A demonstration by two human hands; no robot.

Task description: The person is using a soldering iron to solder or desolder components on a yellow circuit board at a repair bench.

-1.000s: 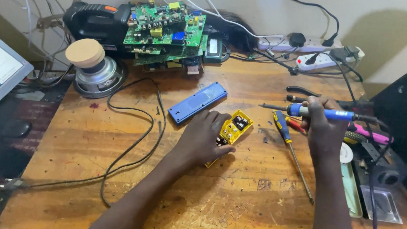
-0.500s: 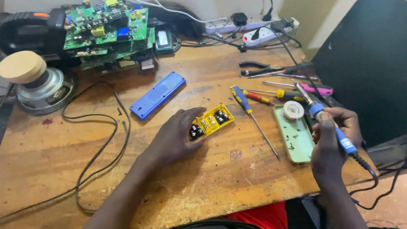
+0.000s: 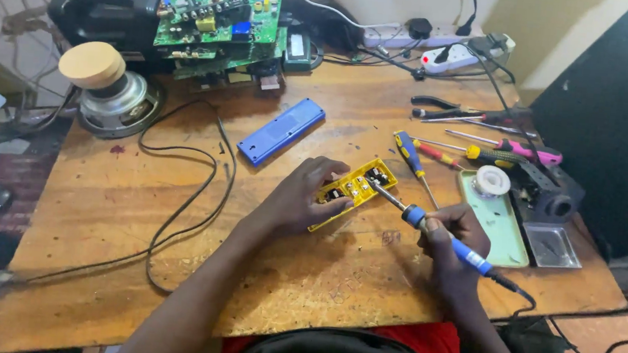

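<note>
My left hand [image 3: 303,198] presses down on a small yellow circuit board [image 3: 358,189] lying on the wooden table [image 3: 99,203]. In my right hand [image 3: 451,241] I grip a blue-handled soldering iron [image 3: 445,239], and its metal tip touches the right end of the yellow board. The iron's black cord runs off the table's right front edge.
A blue plastic cover [image 3: 281,130] lies just behind the board. Screwdrivers [image 3: 414,156] and pliers [image 3: 441,108] lie at right, beside a solder spool [image 3: 492,181] on a pale green tray [image 3: 502,231]. Green circuit boards [image 3: 218,17], a loudspeaker [image 3: 109,94] and a power strip [image 3: 446,52] stand at the back. A black cable [image 3: 199,189] loops across the left side.
My right hand has brought the soldering iron from the table's right side over to the yellow board. My left hand stays on the board. The camera view has shifted.
</note>
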